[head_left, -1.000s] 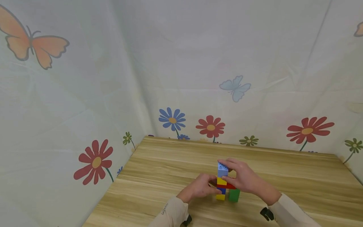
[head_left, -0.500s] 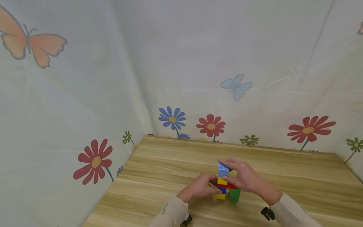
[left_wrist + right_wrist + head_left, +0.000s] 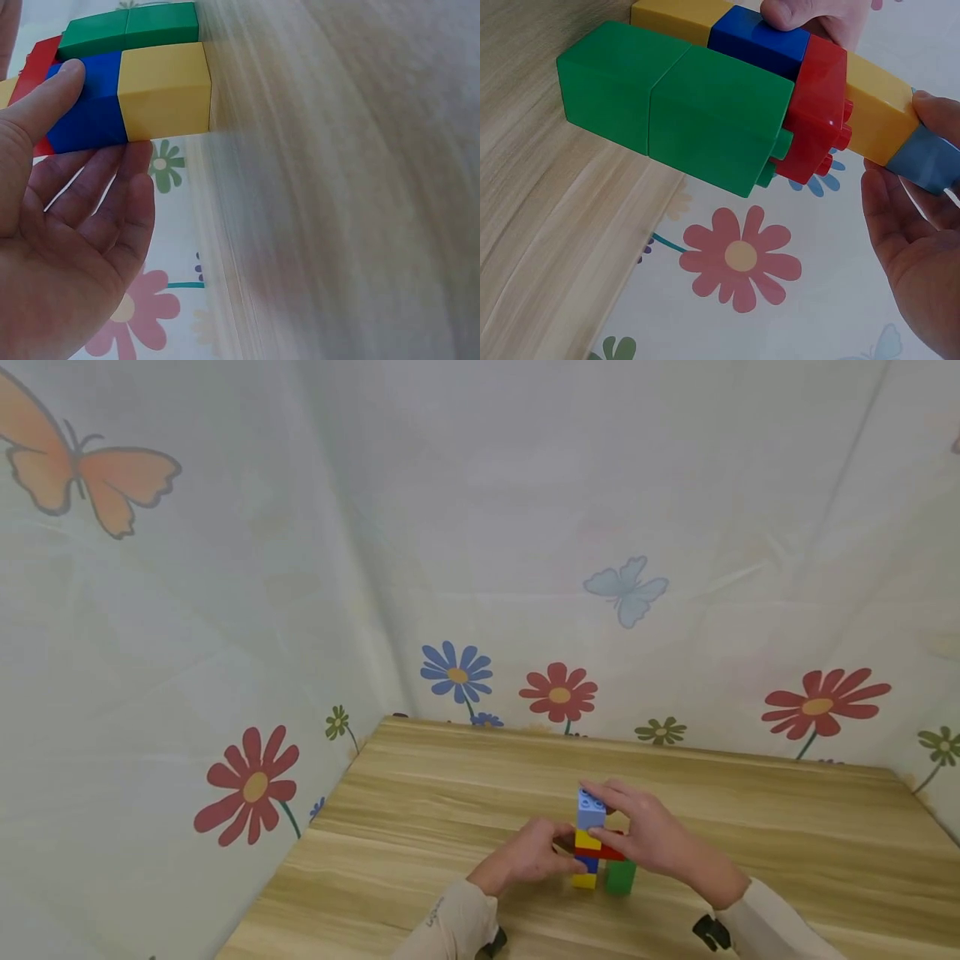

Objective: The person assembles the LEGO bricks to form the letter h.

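Observation:
A tower of toy building bricks stands on the wooden table. From the bottom it has a yellow brick (image 3: 166, 90), a blue brick (image 3: 97, 97), a red brick (image 3: 819, 101), a second yellow brick (image 3: 876, 105) and a light blue brick (image 3: 591, 814) on top. Two stacked green bricks (image 3: 675, 112) stand beside it, under the red brick's side; some green studs show. My left hand (image 3: 531, 853) pinches the blue brick between thumb and fingers. My right hand (image 3: 647, 828) grips the light blue brick, its thumb close to the upper yellow brick.
The wooden table (image 3: 420, 793) reaches back to a pale cloth wall (image 3: 487, 527) printed with flowers and butterflies. Another cloth side (image 3: 135, 693) runs along the table's left edge. Dark straps (image 3: 711, 932) show at both sleeves.
Both hands keep their hold, and the tower stands as before. Only a very slight shift of the head view shows.

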`<state>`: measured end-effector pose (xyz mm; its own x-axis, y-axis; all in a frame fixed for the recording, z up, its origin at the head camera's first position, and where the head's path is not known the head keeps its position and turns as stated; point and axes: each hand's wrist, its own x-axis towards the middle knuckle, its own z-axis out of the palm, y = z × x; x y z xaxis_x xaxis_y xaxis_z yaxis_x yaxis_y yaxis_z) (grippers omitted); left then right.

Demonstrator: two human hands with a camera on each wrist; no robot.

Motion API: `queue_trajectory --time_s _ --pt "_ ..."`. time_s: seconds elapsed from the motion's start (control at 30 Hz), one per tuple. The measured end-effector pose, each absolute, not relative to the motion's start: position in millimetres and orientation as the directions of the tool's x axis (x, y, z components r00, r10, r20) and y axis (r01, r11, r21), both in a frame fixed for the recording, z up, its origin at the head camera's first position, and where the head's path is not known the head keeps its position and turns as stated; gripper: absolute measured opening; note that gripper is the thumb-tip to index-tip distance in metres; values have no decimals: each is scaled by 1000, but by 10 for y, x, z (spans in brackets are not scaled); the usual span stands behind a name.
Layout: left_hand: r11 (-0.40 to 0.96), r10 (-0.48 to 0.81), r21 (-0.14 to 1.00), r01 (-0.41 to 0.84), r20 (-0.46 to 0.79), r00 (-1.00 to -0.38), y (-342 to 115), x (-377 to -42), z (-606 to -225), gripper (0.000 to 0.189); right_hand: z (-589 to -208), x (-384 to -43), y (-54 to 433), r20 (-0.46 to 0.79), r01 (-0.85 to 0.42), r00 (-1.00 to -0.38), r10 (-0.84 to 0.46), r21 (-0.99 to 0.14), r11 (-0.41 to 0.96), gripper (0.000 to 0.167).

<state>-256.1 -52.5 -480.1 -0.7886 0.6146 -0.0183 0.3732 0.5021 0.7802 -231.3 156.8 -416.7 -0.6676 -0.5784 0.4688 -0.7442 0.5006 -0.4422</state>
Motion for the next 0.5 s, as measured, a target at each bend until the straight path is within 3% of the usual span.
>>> queue_trajectory --time_s 0.27,0.5 --pt "509 616 776 372 -26 -788 -517 -2569 -4779 29 -4177 -2304 1605 354 -630 -773 -526 -520 577 78" --pt "524 609 771 362 -42 -792 -516 -2560 -4762 28 -4297 -2301 1731 334 -622 -776 -536 -551 557 77"
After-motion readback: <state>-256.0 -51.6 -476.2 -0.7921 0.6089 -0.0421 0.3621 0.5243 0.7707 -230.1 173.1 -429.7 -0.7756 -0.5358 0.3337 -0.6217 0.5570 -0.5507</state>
